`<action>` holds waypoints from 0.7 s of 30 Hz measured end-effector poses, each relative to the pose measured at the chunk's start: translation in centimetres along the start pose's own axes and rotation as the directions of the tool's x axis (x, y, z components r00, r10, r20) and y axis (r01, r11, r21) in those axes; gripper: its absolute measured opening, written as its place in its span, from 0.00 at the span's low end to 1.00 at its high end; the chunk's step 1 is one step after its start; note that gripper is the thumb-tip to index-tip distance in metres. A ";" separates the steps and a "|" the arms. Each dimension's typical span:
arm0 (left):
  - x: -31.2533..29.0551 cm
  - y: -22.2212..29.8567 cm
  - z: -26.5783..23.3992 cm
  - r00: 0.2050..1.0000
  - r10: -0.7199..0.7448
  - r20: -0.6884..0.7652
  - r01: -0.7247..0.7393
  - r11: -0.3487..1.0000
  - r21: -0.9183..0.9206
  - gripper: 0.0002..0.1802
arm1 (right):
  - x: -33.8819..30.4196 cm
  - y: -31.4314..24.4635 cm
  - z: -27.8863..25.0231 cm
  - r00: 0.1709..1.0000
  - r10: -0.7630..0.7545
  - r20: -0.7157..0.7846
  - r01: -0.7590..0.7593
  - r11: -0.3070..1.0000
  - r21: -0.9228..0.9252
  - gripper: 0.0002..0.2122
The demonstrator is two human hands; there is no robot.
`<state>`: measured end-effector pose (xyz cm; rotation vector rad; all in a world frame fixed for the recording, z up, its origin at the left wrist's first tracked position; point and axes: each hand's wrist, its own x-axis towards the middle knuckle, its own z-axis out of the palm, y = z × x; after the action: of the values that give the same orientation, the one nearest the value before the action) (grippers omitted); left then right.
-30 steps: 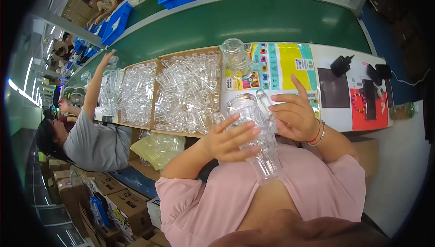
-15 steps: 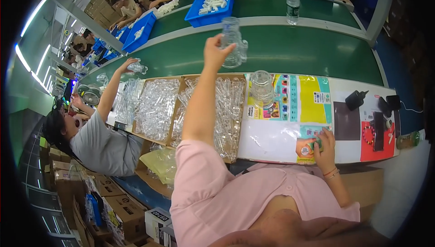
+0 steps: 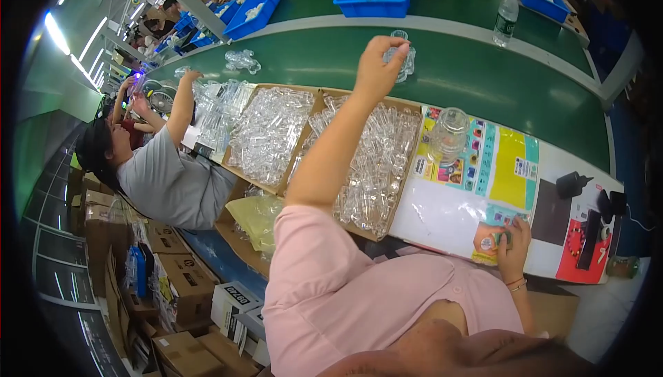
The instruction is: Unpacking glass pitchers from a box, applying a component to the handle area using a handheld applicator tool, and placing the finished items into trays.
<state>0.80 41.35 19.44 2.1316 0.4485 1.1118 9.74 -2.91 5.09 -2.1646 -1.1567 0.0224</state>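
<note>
My left hand point(image 3: 381, 67) reaches over the green belt with its fingers closed at a clear plastic bottle point(image 3: 407, 64), whose near side the hand partly hides. Fingers slightly apart, my right hand point(image 3: 512, 247) lies at the front edge of the table on a printed leaflet point(image 3: 487, 240) and holds nothing that I can see. Between the two hands, a clear ribbed jar point(image 3: 447, 135) stands on a colourful printed sheet point(image 3: 511, 170). Left of it, a cardboard tray point(image 3: 418, 118) full of small clear plastic pieces lies under my left forearm.
A second tray of clear pieces point(image 3: 269, 135) adjoins the first. On the belt point(image 3: 311, 52) lies another clear bottle point(image 3: 242, 62). A co-worker in grey point(image 3: 169, 187) reaches in at left. Beyond stand blue bins point(image 3: 376, 8) and a water bottle point(image 3: 506, 17); a black dropper bottle point(image 3: 572, 185) is at right.
The view has turned, shifting the scene rightward. My left hand stays by its bottle with the fingers drawn in more. The co-worker's bottle now lies on the belt, apart from the hand.
</note>
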 end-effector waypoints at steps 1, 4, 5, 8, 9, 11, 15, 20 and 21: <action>-1.3 5.0 -1.3 1.000 -0.005 0.003 0.006 0.985 -0.170 0.08 | 0.1 0.0 -0.1 1.000 0.005 -0.003 -0.005 1.000 -0.009 0.09; -7.5 13.8 -5.2 0.876 0.459 0.146 -0.211 0.638 -0.741 0.26 | 0.3 0.4 0.4 1.000 -0.007 -0.013 0.006 0.999 -0.049 0.09; -9.4 16.1 -6.2 0.808 0.546 0.221 -0.130 0.532 -0.837 0.35 | 0.3 0.3 0.2 0.999 -0.032 -0.021 0.030 0.998 -0.061 0.09; -12.1 20.4 -8.4 0.639 0.712 0.291 -0.031 0.402 -0.915 0.24 | 0.4 -0.3 0.1 0.999 -0.051 -0.018 0.050 0.997 -0.065 0.10; -11.9 20.6 -8.3 0.642 0.710 0.289 -0.034 0.403 -0.914 0.24 | 0.5 -0.3 0.3 0.999 -0.050 -0.017 0.049 0.997 -0.064 0.10; -11.2 20.7 -7.7 0.666 0.744 0.044 -0.155 0.196 -0.968 0.26 | 0.5 -0.3 0.5 0.998 -0.056 -0.012 0.055 0.995 -0.078 0.10; -14.6 20.7 -9.2 0.715 0.666 0.215 -0.038 0.343 -0.939 0.25 | 0.1 -0.5 0.4 0.999 -0.053 -0.012 0.051 0.995 -0.087 0.10; -13.2 19.9 -9.6 0.610 0.787 0.088 -0.149 0.223 -0.963 0.27 | 0.0 -0.2 0.6 0.998 -0.069 0.000 0.068 0.988 -0.139 0.10; -13.1 19.9 -9.6 0.609 0.789 0.087 -0.148 0.221 -0.964 0.27 | -0.1 -0.2 0.8 0.998 -0.062 -0.002 0.061 0.988 -0.140 0.10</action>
<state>-14.79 23.73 29.69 1.3782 -1.0960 0.6143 9.36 -2.48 4.57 -2.2475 -1.2536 -0.0955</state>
